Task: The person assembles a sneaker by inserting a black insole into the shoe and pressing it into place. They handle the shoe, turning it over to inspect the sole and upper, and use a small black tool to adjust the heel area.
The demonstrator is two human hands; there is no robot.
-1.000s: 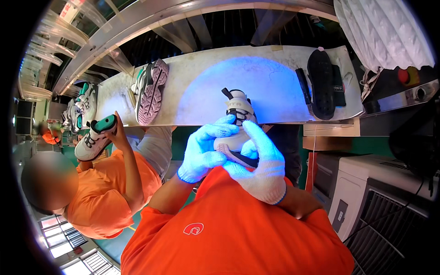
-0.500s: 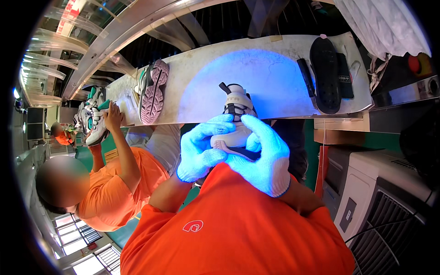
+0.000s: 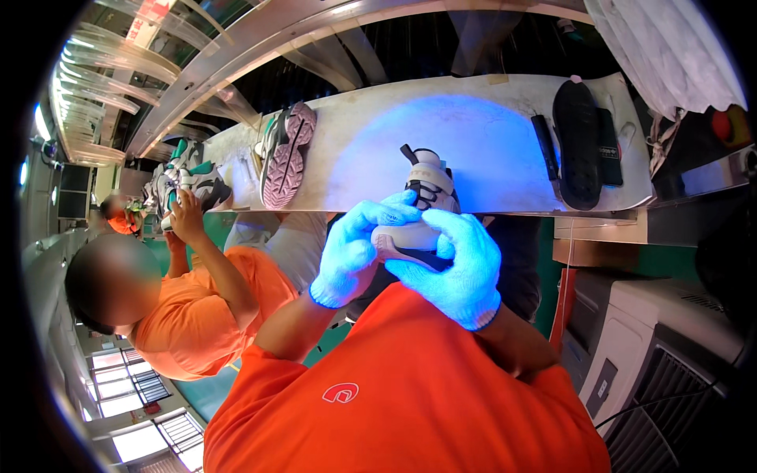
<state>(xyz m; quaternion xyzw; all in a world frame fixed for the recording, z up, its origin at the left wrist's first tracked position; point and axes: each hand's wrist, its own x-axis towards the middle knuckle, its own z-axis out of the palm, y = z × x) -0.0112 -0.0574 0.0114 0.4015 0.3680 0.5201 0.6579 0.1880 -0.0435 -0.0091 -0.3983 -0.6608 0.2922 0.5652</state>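
Observation:
A sneaker (image 3: 432, 178) with a light upper, dark laces and a black heel loop rests its heel part at the near edge of the blue-lit bench. Its toe points toward my body. My left hand (image 3: 352, 251), in a white knit glove, is closed around the left side of the toe. On the other side, my gloved right hand (image 3: 456, 268) grips the toe, with one digit along the top and the others curled by the sole. Both palms and part of the sole are hidden.
Another sneaker (image 3: 289, 156) lies on its side on the bench (image 3: 359, 118), pink sole showing. At right are a black insole (image 3: 578, 146), a dark flat piece (image 3: 609, 147) and a black stick-like tool (image 3: 545, 147). A co-worker in orange (image 3: 209, 307) handles shoes at left.
The whole view has shifted, so the bench things appear farther right. My left fingers have moved slightly at the toe, while both hands keep the sneaker. The co-worker's hands have changed position on a shoe.

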